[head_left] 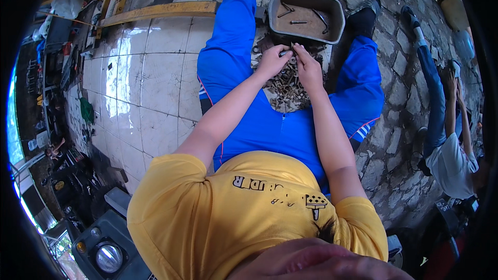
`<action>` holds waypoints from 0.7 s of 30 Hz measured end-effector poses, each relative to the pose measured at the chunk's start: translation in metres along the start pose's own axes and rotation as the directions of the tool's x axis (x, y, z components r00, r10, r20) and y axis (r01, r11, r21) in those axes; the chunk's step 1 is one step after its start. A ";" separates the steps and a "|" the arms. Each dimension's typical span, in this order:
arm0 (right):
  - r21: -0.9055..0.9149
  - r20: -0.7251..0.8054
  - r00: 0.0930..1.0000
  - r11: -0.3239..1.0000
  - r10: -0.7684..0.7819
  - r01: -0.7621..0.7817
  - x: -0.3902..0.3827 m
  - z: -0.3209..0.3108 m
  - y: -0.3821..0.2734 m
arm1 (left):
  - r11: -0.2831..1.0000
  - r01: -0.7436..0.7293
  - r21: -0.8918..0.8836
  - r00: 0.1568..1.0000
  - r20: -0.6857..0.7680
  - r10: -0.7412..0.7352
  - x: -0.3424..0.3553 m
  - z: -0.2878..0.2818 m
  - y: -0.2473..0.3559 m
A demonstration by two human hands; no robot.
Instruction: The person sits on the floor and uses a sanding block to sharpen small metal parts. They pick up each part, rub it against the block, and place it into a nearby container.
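Both hands meet just in front of a grey plastic tub (306, 39) between my legs. My left hand (272, 62) is closed around a small metal piece (284, 53), likely a bolt or nut, too small to make out fully. My right hand (307, 67) touches it from the other side, fingers together; what its fingertips hold is hard to tell. Beneath them lies a heap of small rusty nuts, bolts and fittings (285, 93). Inside the tub are several long bolts or rods (298, 22).
A yellow metal beam (155, 11) crosses the white tiles at upper left. Cobblestone paving (394, 72) runs along the right, where another person (446, 155) sits. Vehicle parts with a headlamp (109, 256) stand at lower left, and cluttered shelving lines the left edge.
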State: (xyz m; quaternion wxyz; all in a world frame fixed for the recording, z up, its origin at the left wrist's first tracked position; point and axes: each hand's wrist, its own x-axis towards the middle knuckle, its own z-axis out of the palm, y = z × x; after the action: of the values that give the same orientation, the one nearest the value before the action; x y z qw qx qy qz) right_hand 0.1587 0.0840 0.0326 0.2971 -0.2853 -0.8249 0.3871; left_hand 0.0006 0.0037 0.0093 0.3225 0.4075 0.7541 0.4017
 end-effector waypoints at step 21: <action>0.758 0.176 0.718 0.373 0.674 -0.536 0.001 -0.001 0.034 | 0.819 0.145 -0.555 0.989 0.062 -0.133 0.003 -0.004 0.007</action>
State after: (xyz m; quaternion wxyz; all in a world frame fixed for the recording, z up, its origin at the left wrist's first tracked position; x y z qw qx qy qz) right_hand 0.1667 0.1033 0.0061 0.2909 -0.4436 -0.3874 0.7540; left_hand -0.0018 0.0075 0.0173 0.4635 0.2436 0.6283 0.5753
